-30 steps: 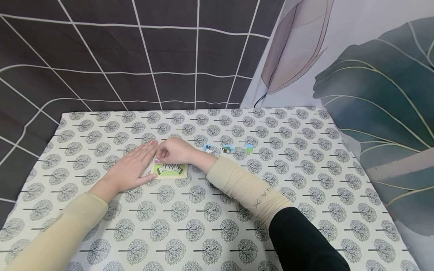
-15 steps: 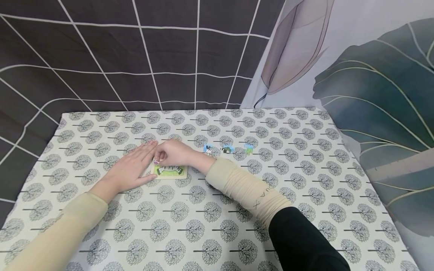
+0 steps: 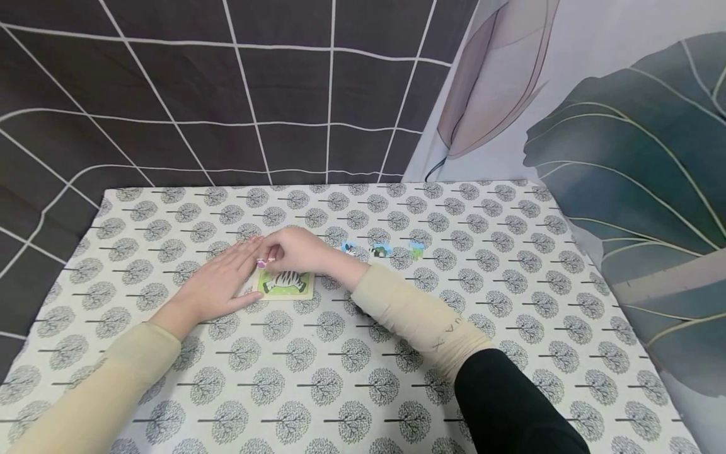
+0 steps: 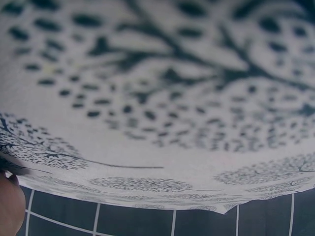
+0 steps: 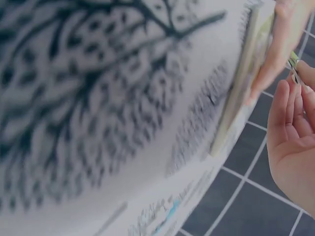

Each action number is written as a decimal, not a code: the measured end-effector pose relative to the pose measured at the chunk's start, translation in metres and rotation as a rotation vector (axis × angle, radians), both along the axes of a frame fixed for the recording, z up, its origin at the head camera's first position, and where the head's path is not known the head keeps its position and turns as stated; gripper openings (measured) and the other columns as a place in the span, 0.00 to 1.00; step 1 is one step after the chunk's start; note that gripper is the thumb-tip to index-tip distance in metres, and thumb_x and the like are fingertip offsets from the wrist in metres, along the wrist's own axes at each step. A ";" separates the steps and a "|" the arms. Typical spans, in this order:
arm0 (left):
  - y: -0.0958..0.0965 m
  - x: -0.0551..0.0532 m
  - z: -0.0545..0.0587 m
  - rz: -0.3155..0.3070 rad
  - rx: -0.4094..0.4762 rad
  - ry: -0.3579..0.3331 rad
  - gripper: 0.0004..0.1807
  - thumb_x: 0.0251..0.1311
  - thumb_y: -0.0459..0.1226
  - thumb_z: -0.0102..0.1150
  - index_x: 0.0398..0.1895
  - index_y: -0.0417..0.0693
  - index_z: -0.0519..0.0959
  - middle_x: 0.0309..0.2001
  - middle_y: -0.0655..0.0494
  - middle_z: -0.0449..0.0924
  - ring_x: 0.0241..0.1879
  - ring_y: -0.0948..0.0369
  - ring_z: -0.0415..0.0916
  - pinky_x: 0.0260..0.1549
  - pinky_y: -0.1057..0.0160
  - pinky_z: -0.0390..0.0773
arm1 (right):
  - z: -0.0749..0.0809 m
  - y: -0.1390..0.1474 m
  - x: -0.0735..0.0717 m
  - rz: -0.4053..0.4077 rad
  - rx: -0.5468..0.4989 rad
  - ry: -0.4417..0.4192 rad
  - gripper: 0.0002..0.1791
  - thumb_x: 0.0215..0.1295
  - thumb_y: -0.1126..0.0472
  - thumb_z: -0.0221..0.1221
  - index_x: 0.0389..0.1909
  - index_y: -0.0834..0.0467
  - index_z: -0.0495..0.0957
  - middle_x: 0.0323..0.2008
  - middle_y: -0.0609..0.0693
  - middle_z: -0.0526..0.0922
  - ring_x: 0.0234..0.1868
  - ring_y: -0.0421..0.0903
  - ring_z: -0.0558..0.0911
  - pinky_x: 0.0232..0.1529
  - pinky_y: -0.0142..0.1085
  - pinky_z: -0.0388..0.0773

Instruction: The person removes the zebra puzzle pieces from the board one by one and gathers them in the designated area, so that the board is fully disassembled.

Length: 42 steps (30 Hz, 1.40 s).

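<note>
A small square puzzle board (image 3: 306,294) with a zebra picture on green lies on the cloth, its upper part hidden by my right hand. My left hand (image 3: 218,284) lies flat along the board's left side, fingers straight, thumb at its lower left corner. Over the upper left of the board, my right hand (image 3: 297,251) pinches a small puzzle piece (image 3: 261,263) with purple and white on it. In the right wrist view that piece (image 5: 294,64) is held between thumb and fingertips, apart from the board (image 5: 230,110). The left wrist view shows mostly cloth.
Three loose puzzle pieces lie in a row right of the board: one with zebra stripes (image 3: 348,248), a dark and green one (image 3: 380,250), and a blue and green one (image 3: 416,250). A tree-patterned cloth (image 3: 351,378) covers the table. A dark gridded curtain (image 3: 283,82) hangs behind.
My right hand first dipped slightly, then rose with the puzzle piece, uncovering more of the zebra picture. My left hand has stayed in place.
</note>
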<state>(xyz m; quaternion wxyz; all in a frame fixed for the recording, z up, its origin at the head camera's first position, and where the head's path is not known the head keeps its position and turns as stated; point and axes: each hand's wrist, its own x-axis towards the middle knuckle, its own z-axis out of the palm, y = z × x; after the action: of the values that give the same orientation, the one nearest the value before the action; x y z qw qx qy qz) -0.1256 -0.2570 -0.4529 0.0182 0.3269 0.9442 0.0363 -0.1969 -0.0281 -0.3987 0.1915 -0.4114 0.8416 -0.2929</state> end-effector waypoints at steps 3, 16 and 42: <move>0.000 -0.001 -0.001 -0.010 0.009 0.014 0.52 0.75 0.60 0.49 0.85 0.33 0.47 0.86 0.37 0.47 0.85 0.39 0.48 0.84 0.42 0.56 | 0.007 0.009 -0.002 -0.025 -0.013 -0.022 0.10 0.67 0.62 0.71 0.47 0.62 0.87 0.43 0.53 0.91 0.42 0.43 0.87 0.48 0.22 0.81; -0.001 -0.002 -0.001 -0.017 0.024 0.015 0.51 0.75 0.59 0.50 0.85 0.34 0.46 0.86 0.37 0.47 0.85 0.40 0.48 0.84 0.42 0.56 | 0.013 0.070 -0.008 -0.140 -0.045 -0.119 0.08 0.63 0.65 0.73 0.41 0.63 0.88 0.39 0.54 0.91 0.38 0.41 0.86 0.45 0.25 0.85; -0.002 -0.001 -0.004 -0.013 0.042 0.020 0.51 0.75 0.60 0.50 0.85 0.34 0.47 0.86 0.37 0.47 0.85 0.40 0.49 0.87 0.49 0.48 | -0.016 0.133 0.005 -0.142 0.125 -0.106 0.07 0.61 0.65 0.74 0.38 0.59 0.87 0.34 0.50 0.89 0.35 0.39 0.83 0.43 0.26 0.83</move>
<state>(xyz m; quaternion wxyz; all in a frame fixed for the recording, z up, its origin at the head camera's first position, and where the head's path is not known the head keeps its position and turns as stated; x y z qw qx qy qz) -0.1266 -0.2590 -0.4568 0.0021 0.3336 0.9413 0.0527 -0.1914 0.1051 -0.4150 0.2399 -0.3218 0.8740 -0.2738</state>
